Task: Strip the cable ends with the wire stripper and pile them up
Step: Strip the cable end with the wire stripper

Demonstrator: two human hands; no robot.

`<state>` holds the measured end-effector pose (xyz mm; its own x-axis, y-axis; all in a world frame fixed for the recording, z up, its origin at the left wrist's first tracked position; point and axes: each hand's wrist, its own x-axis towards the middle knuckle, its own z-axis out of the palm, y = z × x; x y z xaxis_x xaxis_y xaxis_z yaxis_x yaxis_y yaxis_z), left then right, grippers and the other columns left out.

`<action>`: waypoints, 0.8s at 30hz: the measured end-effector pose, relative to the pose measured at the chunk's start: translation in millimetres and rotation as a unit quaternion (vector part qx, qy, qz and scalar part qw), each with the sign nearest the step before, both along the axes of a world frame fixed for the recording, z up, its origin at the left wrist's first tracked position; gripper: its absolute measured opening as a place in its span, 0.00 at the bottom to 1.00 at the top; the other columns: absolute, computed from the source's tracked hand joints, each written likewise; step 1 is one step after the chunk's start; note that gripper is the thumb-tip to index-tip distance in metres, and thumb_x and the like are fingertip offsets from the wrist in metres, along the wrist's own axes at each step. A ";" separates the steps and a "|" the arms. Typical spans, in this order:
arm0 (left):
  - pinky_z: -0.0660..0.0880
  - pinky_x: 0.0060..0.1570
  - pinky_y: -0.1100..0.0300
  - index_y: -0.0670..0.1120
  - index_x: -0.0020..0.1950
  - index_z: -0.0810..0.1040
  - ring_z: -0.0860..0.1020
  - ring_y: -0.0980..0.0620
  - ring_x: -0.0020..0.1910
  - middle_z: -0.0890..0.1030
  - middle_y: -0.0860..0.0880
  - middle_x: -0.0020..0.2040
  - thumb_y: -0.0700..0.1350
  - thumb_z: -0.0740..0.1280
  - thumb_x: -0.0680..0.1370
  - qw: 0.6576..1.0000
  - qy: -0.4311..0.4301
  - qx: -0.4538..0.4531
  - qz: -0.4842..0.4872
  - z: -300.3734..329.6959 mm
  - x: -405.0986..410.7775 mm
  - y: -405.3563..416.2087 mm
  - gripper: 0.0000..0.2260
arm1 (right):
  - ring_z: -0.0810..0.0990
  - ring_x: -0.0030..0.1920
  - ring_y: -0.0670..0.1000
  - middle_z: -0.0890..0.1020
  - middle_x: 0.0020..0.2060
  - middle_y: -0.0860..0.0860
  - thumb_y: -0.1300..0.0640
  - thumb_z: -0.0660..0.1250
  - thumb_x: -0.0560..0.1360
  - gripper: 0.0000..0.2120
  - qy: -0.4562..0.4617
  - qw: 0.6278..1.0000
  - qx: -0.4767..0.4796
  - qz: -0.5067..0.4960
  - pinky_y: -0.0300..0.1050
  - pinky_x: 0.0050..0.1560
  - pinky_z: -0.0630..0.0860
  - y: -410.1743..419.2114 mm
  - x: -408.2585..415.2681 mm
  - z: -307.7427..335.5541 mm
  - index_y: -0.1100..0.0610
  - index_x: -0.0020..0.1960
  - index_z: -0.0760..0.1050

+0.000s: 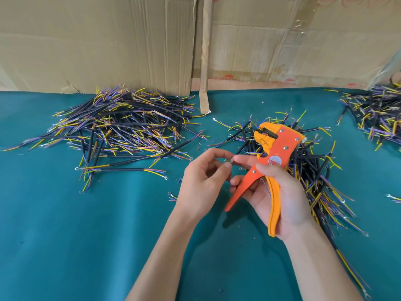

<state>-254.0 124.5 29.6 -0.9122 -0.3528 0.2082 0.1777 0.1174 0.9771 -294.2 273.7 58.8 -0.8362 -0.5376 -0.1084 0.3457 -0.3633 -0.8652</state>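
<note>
1. The right hand (280, 192) is raised palm-up above the green table (86, 246), fingers curled round the handles of the one orange and yellow wire stripper (269, 168), head pointing up and away from the person, handles spread apart.
2. The left hand (204, 179) sits just left of the stripper, fingers bent, thumb and forefinger pinching something tiny right beside the right forefinger; what it pinches is too small to tell.
3. Both forearms come in from the bottom edge, bare, angled towards each other.
4. Three heaps of black-sheathed cables with yellow, blue and purple cores show:
   - the large cable pile (121, 127) lies well to the left of and beyond the left hand;
   - the middle cable heap (308, 166) lies directly behind and under the right hand, trailing down past the right wrist;
   - the far cable heap (377, 114) lies well to the right, at the frame edge.
5. Single cables in each heap are too many and too tangled to count.
6. Flattened cardboard (108, 40) and one wooden slat (205, 55) stand beyond the hands at the table's back.
</note>
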 end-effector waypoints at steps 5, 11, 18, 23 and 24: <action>0.68 0.34 0.65 0.49 0.49 0.81 0.74 0.59 0.29 0.80 0.55 0.33 0.43 0.70 0.78 0.999 -0.013 -0.007 0.030 1.5 1.0 -1.9 0.02 | 0.85 0.37 0.55 0.86 0.43 0.60 0.54 0.69 0.70 0.15 -0.008 0.999 -0.037 0.002 0.48 0.39 0.82 -1.3 -4.9 -5.7 0.62 0.50 0.87; 0.66 0.34 0.63 0.52 0.47 0.80 0.71 0.52 0.31 0.78 0.52 0.49 0.43 0.74 0.76 0.996 -0.014 -0.040 0.080 0.2 1.8 -4.5 0.06 | 0.82 0.39 0.58 0.82 0.60 0.63 0.53 0.71 0.68 0.27 -0.048 0.994 -0.093 0.037 0.53 0.43 0.82 -2.0 -9.5 -12.0 0.68 0.62 0.81; 0.66 0.35 0.60 0.47 0.48 0.80 0.68 0.55 0.31 0.81 0.49 0.39 0.49 0.70 0.75 0.998 -0.011 0.053 0.028 -2.0 1.2 -7.6 0.07 | 0.81 0.39 0.58 0.81 0.63 0.63 0.54 0.71 0.68 0.26 -0.054 0.993 -0.096 0.034 0.53 0.43 0.82 -5.1 -7.5 -10.7 0.68 0.62 0.81; 0.66 0.30 0.66 0.47 0.54 0.81 0.68 0.54 0.31 0.84 0.48 0.42 0.44 0.68 0.77 0.992 0.007 0.125 -0.017 -1.9 2.6 -9.5 0.07 | 0.81 0.39 0.57 0.81 0.63 0.63 0.54 0.71 0.68 0.26 -0.050 0.994 -0.090 0.035 0.53 0.43 0.82 -5.0 -8.2 -11.0 0.67 0.61 0.81; 0.66 0.30 0.65 0.46 0.54 0.81 0.67 0.53 0.31 0.84 0.48 0.42 0.44 0.68 0.77 0.991 0.009 0.133 -0.014 -2.6 2.5 -10.1 0.07 | 0.81 0.38 0.57 0.81 0.63 0.63 0.54 0.71 0.68 0.25 -0.050 0.994 -0.089 0.036 0.53 0.43 0.82 -5.2 -8.0 -11.2 0.67 0.61 0.81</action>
